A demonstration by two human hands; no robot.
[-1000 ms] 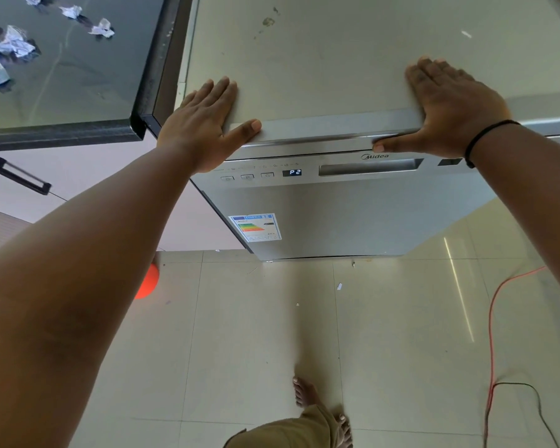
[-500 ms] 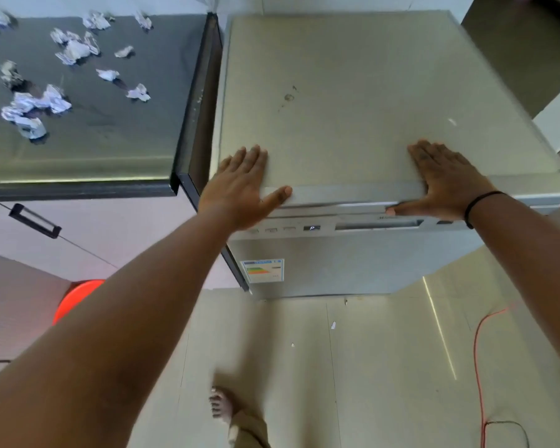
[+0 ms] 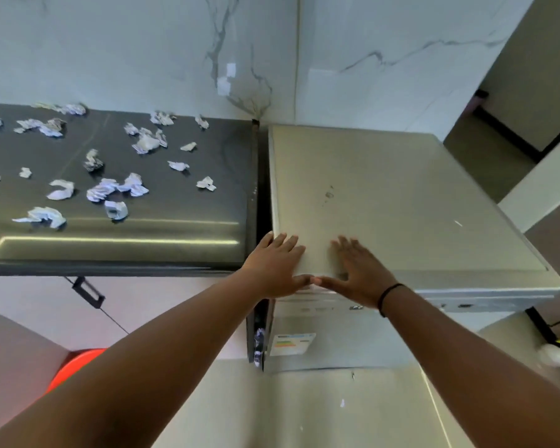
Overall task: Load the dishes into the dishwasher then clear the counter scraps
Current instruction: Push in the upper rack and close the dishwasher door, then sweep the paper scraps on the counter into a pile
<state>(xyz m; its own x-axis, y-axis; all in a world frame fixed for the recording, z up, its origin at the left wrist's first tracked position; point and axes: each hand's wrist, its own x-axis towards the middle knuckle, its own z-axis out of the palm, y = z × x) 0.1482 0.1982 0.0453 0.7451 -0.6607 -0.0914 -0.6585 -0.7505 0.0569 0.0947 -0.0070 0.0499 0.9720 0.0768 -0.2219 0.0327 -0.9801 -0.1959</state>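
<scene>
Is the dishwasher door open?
No, the dishwasher door is closed, front panel upright, with both the left hand and right hand flat on top.

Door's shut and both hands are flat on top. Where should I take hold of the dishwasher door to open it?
Judging by the view, grip the dishwasher door at its top front edge, under the lid lip by the control strip, coming from the front with fingers curled upward. Left hand and right hand lie just above it.

panel (image 3: 320, 309): blurred, buttons and display unreadable, partly behind right hand (image 3: 359, 273)
label (image 3: 292, 344): print too small to read
orange thing (image 3: 75, 367): at 7 o'clock, mostly behind left arm
scraps (image 3: 110, 189): cut off at 9 o'clock edge
white-yellow thing (image 3: 559, 350): blurred, cut off at 4 o'clock edge
</scene>
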